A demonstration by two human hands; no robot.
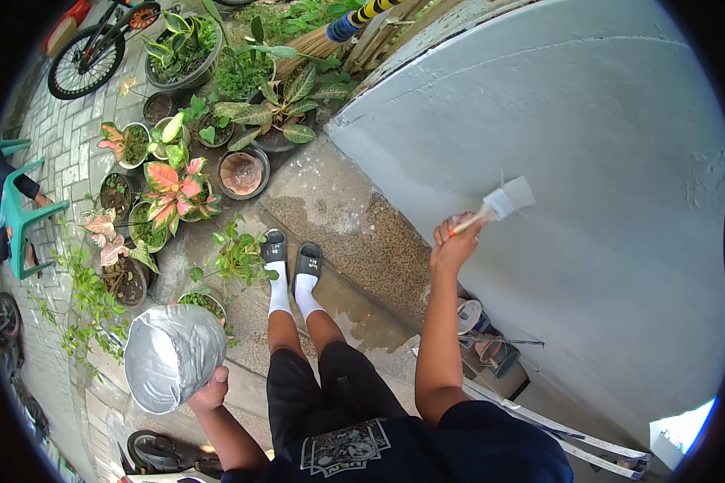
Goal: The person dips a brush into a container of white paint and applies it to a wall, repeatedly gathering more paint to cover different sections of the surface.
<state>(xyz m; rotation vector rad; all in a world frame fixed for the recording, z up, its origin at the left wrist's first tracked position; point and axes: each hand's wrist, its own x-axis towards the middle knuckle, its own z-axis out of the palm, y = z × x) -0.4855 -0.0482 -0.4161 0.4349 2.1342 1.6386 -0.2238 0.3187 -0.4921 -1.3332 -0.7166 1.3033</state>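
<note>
My right hand is wrapped round the handle of a paintbrush, whose broad pale bristles lie over the grey painted wall. Below my left side, my left hand grips a paint-smeared silvery container by its lower edge. Its open mouth tilts toward the left, and whitish paint shows inside. The fingers beneath the container are hidden, with only the thumb side showing.
Potted plants crowd the left of my feet, beside an empty clay-coloured pot. A broom leans at the wall's far end. Paint cans stand by the wall at right. A person sits near a green stool.
</note>
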